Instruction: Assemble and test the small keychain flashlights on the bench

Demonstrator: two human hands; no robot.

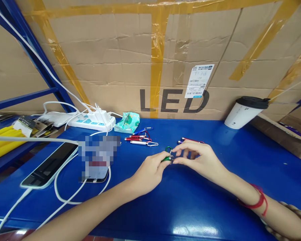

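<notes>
My left hand (150, 172) pinches a small green keychain flashlight (166, 158) between thumb and fingers, above the blue tabletop. A green clip loop (168, 148) sticks up beside it. Just right of its silvery end is my right hand (199, 157), thumb and forefinger apart around that end. Whether the thumb touches the flashlight is hard to tell. Behind my right hand lie a red and a bluish flashlight (188, 140), partly hidden by the fingers. To the left, blue (141, 131), red (135, 138) and silver flashlights (138, 143) with clips lie grouped together.
Two phones (48, 167) with white cables lie at left, the other one (97, 172) partly blurred. A white power strip (90, 124) and a teal tissue pack (127, 122) sit behind. A lidded paper cup (244, 113) leans at right beside a cardboard box (281, 134). Large cardboard (115, 67) backs the table.
</notes>
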